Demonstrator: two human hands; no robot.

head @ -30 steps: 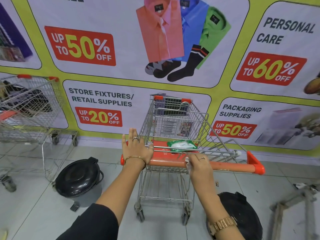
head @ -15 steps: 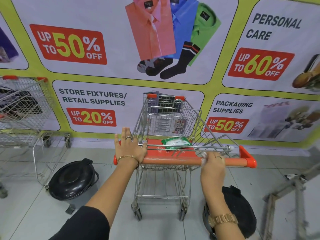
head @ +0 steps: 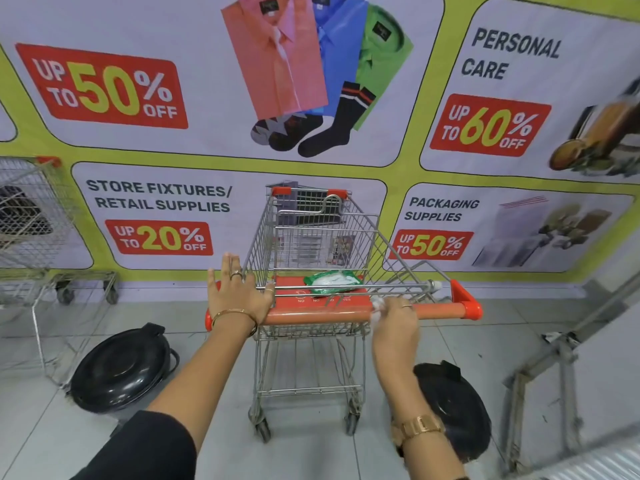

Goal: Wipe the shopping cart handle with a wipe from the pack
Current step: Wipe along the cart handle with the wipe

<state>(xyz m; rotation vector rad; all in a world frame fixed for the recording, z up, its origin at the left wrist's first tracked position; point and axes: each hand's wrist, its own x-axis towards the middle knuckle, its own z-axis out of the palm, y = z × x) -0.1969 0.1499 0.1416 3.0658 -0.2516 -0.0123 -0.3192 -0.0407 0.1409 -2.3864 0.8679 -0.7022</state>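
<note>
A wire shopping cart (head: 311, 237) stands in front of me with an orange handle (head: 440, 310) across its near end. My left hand (head: 239, 294) rests flat on the handle's left end, fingers spread. My right hand (head: 394, 322) is wrapped over the handle right of its middle, pressing a white wipe (head: 376, 306) against it; only a bit of wipe shows at the fingers. A green and white wipe pack (head: 332, 281) lies on the cart's red child-seat flap (head: 294, 299), behind the handle between my hands.
A black lidded bin (head: 121, 368) sits on the floor left of the cart and another (head: 457, 410) to the right under my forearm. A second wire cart (head: 31, 230) stands at far left. A metal frame (head: 561, 358) is at right. A sale banner covers the wall.
My right hand has slid with the wipe along the handle from the middle towards the right. My left hand stays on the left end. The view has shifted slightly.
</note>
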